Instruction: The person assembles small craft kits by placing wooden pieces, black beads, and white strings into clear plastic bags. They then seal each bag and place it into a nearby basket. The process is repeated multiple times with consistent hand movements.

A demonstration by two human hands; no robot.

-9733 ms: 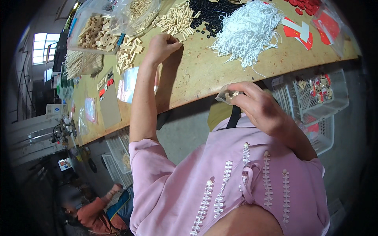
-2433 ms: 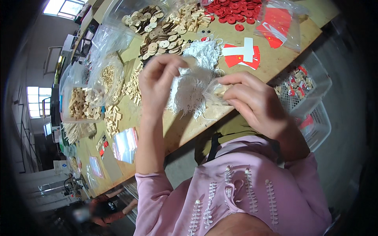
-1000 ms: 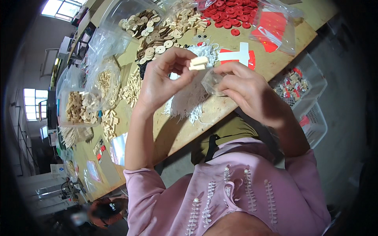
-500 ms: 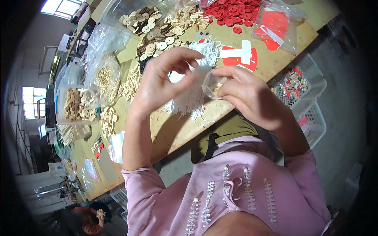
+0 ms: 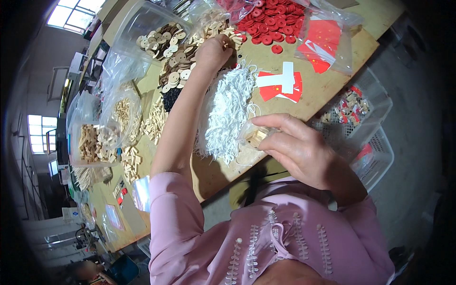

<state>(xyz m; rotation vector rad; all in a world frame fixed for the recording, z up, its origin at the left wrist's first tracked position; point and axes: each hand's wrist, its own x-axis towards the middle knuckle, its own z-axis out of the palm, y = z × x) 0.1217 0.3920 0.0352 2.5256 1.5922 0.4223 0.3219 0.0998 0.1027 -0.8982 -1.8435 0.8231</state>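
Observation:
My right hand (image 5: 304,149) pinches the rim of a small clear plastic bag (image 5: 247,133) near the table's front edge. A few small wooden pieces (image 5: 257,137) lie inside the bag. My left hand (image 5: 214,53) is stretched out to the far side, fingers curled down at a heap of small light wooden blocks (image 5: 209,31). Its fingertips are partly hidden, so what they grip does not show. Between the two hands lies a thick bundle of white string (image 5: 228,111). Beside my left forearm are round wooden discs with holes (image 5: 179,66) and a small pile of black pieces (image 5: 170,99).
Red discs (image 5: 275,21) are heaped at the far side. Red paper flags with white strips (image 5: 281,85) lie right of the string, near a bag of flags (image 5: 320,42). Left stands a tub of wooden blocks (image 5: 88,142). White baskets (image 5: 375,102) with filled bags stand beyond the right edge.
My left hand has moved away from the bag to the heap of wooden blocks. My right hand has come slightly nearer to me with the bag.

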